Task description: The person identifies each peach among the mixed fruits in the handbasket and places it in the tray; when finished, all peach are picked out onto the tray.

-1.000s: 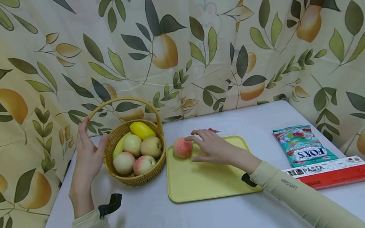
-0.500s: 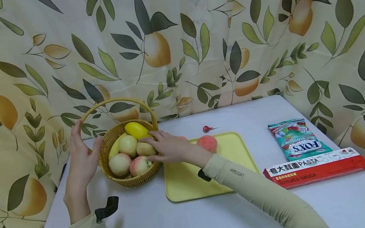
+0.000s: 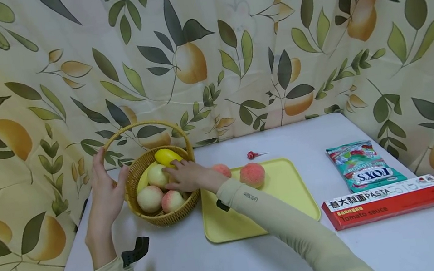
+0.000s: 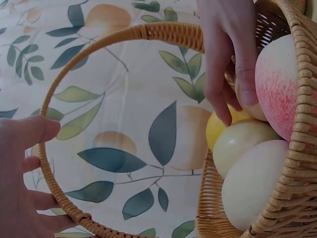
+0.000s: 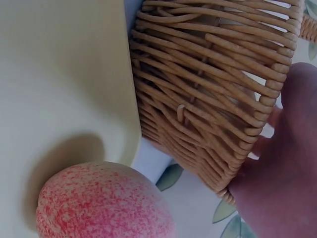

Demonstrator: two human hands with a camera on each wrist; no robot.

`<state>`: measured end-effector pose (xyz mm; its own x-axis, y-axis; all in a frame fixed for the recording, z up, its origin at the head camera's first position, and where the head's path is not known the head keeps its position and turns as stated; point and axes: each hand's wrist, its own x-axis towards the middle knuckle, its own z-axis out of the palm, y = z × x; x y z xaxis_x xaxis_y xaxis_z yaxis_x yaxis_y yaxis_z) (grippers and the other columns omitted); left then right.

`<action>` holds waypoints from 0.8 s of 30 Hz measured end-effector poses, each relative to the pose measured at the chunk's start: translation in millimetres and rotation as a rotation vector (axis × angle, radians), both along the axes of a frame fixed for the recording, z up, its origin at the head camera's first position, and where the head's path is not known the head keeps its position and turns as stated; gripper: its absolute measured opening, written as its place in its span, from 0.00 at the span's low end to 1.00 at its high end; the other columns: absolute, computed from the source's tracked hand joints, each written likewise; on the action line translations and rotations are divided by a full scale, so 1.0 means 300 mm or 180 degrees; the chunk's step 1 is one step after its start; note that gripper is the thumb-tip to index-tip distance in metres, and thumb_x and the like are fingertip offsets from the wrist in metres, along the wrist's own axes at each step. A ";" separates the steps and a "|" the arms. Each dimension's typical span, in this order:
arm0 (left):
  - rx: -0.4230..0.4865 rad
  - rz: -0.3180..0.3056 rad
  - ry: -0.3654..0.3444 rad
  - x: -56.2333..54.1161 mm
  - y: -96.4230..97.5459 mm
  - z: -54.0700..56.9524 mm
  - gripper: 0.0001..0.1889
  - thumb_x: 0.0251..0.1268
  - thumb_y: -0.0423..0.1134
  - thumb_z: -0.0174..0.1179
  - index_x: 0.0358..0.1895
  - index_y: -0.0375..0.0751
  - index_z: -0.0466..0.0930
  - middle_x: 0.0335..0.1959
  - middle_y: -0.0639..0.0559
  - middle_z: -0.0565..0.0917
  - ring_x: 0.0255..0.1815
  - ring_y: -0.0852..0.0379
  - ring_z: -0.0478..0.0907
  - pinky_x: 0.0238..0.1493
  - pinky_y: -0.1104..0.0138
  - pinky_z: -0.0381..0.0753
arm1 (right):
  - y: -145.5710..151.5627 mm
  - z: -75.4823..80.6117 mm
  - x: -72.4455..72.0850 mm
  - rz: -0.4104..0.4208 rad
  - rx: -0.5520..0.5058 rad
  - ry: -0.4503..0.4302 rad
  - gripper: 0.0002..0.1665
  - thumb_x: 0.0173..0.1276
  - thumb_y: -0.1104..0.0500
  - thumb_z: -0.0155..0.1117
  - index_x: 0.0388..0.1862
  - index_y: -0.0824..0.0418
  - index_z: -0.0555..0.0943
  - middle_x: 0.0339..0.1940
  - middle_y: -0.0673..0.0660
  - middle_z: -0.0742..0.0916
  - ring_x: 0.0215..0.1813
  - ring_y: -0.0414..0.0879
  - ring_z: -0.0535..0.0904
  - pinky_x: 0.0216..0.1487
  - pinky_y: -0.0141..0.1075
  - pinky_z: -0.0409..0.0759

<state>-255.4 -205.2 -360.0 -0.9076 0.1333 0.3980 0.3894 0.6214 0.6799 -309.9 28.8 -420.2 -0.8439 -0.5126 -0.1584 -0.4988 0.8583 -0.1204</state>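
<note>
A wicker basket (image 3: 170, 217) of fruit stands at the left of the table. My left hand (image 3: 105, 191) holds its arched handle (image 4: 119, 34), thumb on one side and fingers on the other. My right hand (image 3: 189, 175) is inside the basket, fingers and thumb bent round a brownish-yellow round fruit (image 4: 256, 112), mostly hidden. Around it lie a yellow fruit (image 3: 167, 156), a pale green fruit (image 3: 158, 176), a whitish peach (image 3: 150, 198) and a pink-white peach (image 3: 172, 201). Two pink peaches, one nearer (image 3: 253, 175) and one partly hidden (image 3: 221, 170), are on the yellow tray (image 3: 225, 230).
Behind the tray lies a small red thing with a thin pointed end (image 3: 251, 154). On the right are a green FOX'S candy bag (image 3: 363, 166) and a red-and-white pasta box (image 3: 388, 204). Patterned cloth (image 3: 240, 59) hangs behind the table.
My right hand has left a peach on the tray and moved left into the basket, closing round the brownish-yellow fruit. The left hand stays at the handle.
</note>
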 end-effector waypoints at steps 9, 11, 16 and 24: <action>0.0010 -0.0038 0.0020 0.007 0.004 0.001 0.41 0.81 0.51 0.50 0.84 0.52 0.34 0.85 0.38 0.45 0.85 0.31 0.44 0.76 0.29 0.49 | -0.009 0.017 0.010 -0.0079 0.0193 0.0224 0.33 0.82 0.39 0.47 0.77 0.52 0.66 0.76 0.60 0.72 0.76 0.56 0.67 0.77 0.48 0.67; 0.0008 -0.0036 0.0019 0.007 0.003 -0.002 0.42 0.81 0.52 0.50 0.84 0.52 0.34 0.86 0.39 0.44 0.85 0.32 0.43 0.77 0.29 0.49 | -0.013 0.018 0.011 -0.0100 0.0218 0.0246 0.31 0.81 0.40 0.49 0.76 0.52 0.67 0.74 0.61 0.72 0.75 0.56 0.68 0.76 0.48 0.68; -0.0003 -0.0020 0.0004 0.004 0.003 -0.001 0.42 0.81 0.54 0.50 0.85 0.53 0.33 0.86 0.39 0.43 0.85 0.33 0.43 0.77 0.29 0.49 | -0.026 0.027 0.016 -0.0218 0.0081 0.0142 0.29 0.80 0.42 0.54 0.73 0.52 0.69 0.74 0.65 0.70 0.67 0.59 0.73 0.71 0.49 0.73; 0.0009 -0.0035 -0.0053 0.008 0.004 -0.001 0.42 0.81 0.50 0.51 0.84 0.53 0.33 0.86 0.38 0.42 0.85 0.32 0.42 0.77 0.29 0.49 | -0.020 0.021 0.023 -0.0118 0.0053 0.0366 0.29 0.78 0.41 0.58 0.69 0.55 0.69 0.61 0.66 0.81 0.61 0.59 0.79 0.64 0.47 0.78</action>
<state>-253.1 -204.1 -360.4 -0.9126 0.1421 0.3833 0.3848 0.6153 0.6880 -302.9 22.7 -413.9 -0.8753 -0.4789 -0.0675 -0.4765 0.8778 -0.0498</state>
